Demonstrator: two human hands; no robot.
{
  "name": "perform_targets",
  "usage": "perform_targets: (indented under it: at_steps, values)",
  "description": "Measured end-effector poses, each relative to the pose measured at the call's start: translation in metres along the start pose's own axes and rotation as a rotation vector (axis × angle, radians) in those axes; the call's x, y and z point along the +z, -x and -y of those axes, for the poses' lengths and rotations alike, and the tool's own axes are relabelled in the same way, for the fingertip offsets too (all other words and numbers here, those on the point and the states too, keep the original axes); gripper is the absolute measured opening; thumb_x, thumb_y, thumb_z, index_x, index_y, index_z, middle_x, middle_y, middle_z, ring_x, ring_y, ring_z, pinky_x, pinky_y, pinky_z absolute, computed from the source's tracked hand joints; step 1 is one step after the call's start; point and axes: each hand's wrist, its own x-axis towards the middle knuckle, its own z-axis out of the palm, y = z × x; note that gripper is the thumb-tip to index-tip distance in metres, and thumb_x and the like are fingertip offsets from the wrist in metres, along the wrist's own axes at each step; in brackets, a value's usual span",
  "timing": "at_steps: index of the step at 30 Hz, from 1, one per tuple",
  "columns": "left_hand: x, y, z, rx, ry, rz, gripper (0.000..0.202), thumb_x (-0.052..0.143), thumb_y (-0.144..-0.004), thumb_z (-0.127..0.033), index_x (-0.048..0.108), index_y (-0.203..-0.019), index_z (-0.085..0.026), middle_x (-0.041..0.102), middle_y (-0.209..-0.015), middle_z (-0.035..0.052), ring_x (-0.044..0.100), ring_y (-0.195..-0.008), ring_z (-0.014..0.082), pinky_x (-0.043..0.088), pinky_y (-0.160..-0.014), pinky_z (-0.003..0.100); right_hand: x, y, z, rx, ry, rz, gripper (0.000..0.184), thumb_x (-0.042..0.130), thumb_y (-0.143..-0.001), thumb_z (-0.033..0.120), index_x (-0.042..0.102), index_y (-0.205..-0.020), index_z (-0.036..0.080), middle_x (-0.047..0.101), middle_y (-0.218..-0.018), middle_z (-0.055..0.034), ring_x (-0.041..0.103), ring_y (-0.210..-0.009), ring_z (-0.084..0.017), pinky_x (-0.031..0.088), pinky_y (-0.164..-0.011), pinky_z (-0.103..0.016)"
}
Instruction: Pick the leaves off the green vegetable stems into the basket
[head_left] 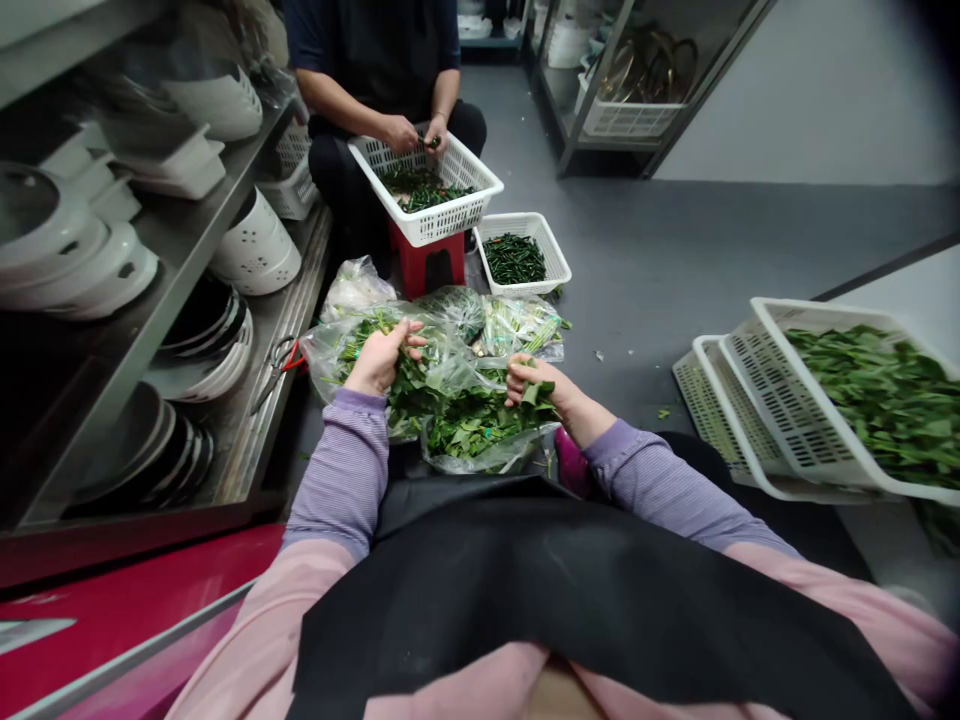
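Observation:
My left hand (384, 357) is above the bagged greens on the left, its fingers loosely spread and nothing plainly held in them. My right hand (531, 382) is closed around leafy green stems (538, 400), whose leaves hang below the fingers. Between and beneath both hands lie clear plastic bags (487, 462) of leafy greens (474, 420), open at the top. Farther back, another plastic bag holds pale green stalks (517, 325).
Opposite, a co-worker's hands (420, 135) handle green peppers over a white basket (457, 228) on a red stool (429, 265). A smaller basket (564, 270) holds more peppers. Leafy greens fill a basket (772, 345) at right. Scissors (279, 365) lie on the left shelf's edge.

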Motion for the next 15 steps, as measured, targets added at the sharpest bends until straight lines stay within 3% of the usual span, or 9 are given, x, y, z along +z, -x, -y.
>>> perform_targets:
  at_steps: [4, 8, 11, 15]
  values:
    - [0.029, 0.018, 0.001, -0.101, 0.219, 0.342, 0.041, 0.051, -0.083, -0.042, 0.061, -0.104, -0.009, 0.066, -0.090, 0.0130, 0.063, -0.078, 0.0159, 0.051, -0.070, 0.030, 0.025, 0.002, 0.015, -0.164, 0.429, 0.001, 0.025, 0.068, -0.061, 0.034, 0.058, -0.075, 0.016, 0.056, -0.064, 0.0026, 0.048, -0.057, -0.010, 0.040, -0.064, -0.026]
    - [0.049, 0.027, 0.009, -0.123, 0.312, 0.570, 0.039, 0.056, -0.080, -0.039, 0.062, -0.108, -0.012, 0.063, -0.110, 0.0145, 0.058, -0.104, 0.0221, 0.046, -0.087, 0.034, 0.049, -0.005, 0.021, -0.269, 0.642, -0.080, 0.027, 0.062, -0.067, 0.033, 0.067, -0.087, 0.015, 0.064, -0.080, -0.0027, 0.055, -0.074, -0.014, 0.039, -0.076, -0.029]
    - [0.057, 0.030, 0.015, -0.106, 0.318, 0.616, 0.040, 0.061, -0.076, -0.038, 0.063, -0.107, -0.013, 0.061, -0.115, 0.0133, 0.054, -0.111, 0.0232, 0.043, -0.092, 0.033, 0.051, -0.009, 0.016, -0.223, 0.583, -0.094, 0.030, 0.064, -0.065, 0.036, 0.066, -0.085, 0.014, 0.064, -0.082, -0.0040, 0.056, -0.075, -0.015, 0.040, -0.074, -0.029]
    - [0.061, 0.033, 0.018, -0.062, 0.247, 0.580, 0.038, 0.068, -0.070, -0.034, 0.067, -0.102, -0.012, 0.062, -0.114, 0.0134, 0.054, -0.111, 0.0236, 0.040, -0.095, 0.033, 0.047, -0.007, 0.007, -0.096, 0.324, -0.039, 0.029, 0.070, -0.060, 0.034, 0.062, -0.078, 0.013, 0.061, -0.070, -0.0001, 0.053, -0.065, -0.012, 0.040, -0.066, -0.026]
